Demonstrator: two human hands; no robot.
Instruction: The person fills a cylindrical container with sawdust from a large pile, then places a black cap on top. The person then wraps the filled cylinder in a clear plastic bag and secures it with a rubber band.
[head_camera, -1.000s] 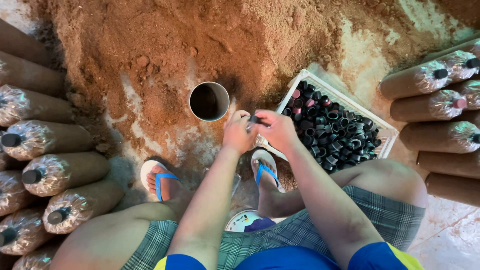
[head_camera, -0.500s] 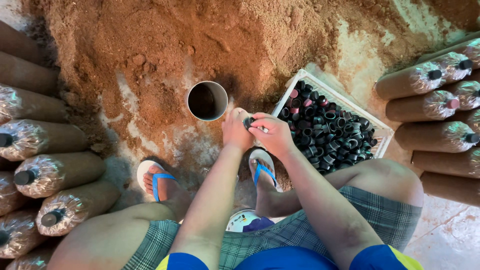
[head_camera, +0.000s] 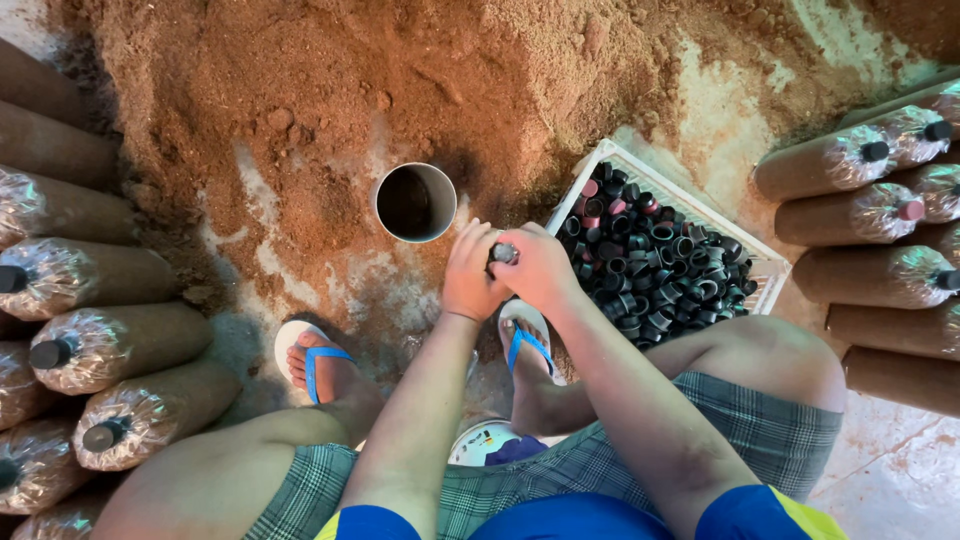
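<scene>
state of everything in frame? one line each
left hand: closed on bag neck
right hand: pressing the cap
cap: held between both hands
cylinder: upright, open-topped
crate: full of loose rings
bags: capped, stacked on their sides
sawdust: loose pile

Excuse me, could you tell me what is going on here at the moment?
A person sits over a heap of reddish sawdust, both feet in sandals. The left hand and the right hand are pressed together around a small dark cap, just beside a white crate full of similar black and pink rings. An open cylinder stands in the sawdust in front of the hands. Filled plastic bags with dark stoppers lie stacked on both sides.
</scene>
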